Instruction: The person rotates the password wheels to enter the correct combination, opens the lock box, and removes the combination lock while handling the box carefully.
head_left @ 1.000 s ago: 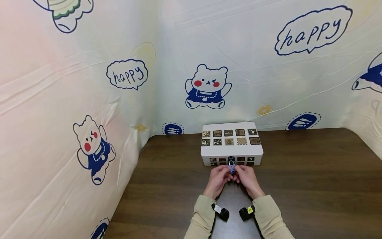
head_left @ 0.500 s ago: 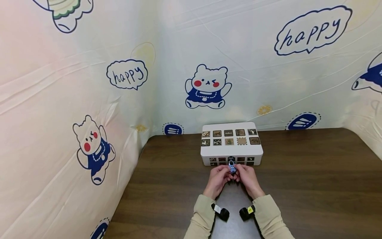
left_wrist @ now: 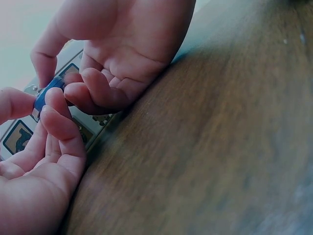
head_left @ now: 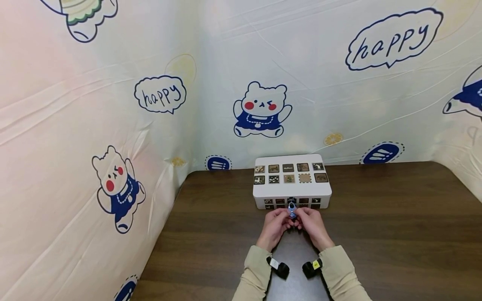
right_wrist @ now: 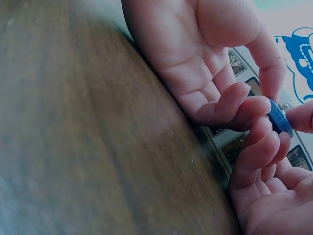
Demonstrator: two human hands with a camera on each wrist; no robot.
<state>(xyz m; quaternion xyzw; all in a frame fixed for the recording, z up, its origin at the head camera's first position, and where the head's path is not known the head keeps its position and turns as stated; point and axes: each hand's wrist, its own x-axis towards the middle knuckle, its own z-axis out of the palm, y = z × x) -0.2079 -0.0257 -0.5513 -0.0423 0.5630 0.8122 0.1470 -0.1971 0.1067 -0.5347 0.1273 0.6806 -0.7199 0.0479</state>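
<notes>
A small blue padlock [head_left: 292,211] with a pale metal shackle is at the front of a white box [head_left: 276,192], right at its dark latch [head_left: 291,200]. From the left side, my left hand [head_left: 276,225] pinches the padlock between thumb and fingers. Opposite it, my right hand [head_left: 311,225] pinches the other side. Close up in the left wrist view, the blue body [left_wrist: 49,95] sits among the fingertips of both hands. The right wrist view shows its rounded blue edge [right_wrist: 279,117]. Fingers cover much of the padlock.
The box stands at the back of a dark brown wooden table [head_left: 395,225], its lid printed with small square pictures. Behind it hangs a pale cloth [head_left: 218,125] with cartoon bears. A black wrist camera [head_left: 278,267] is strapped at the left sleeve, another black wrist camera [head_left: 311,267] at the right.
The padlock has tilted slightly between the fingertips, and its face looks lighter. Both hands, the arms and the box stay in almost the same place.
</notes>
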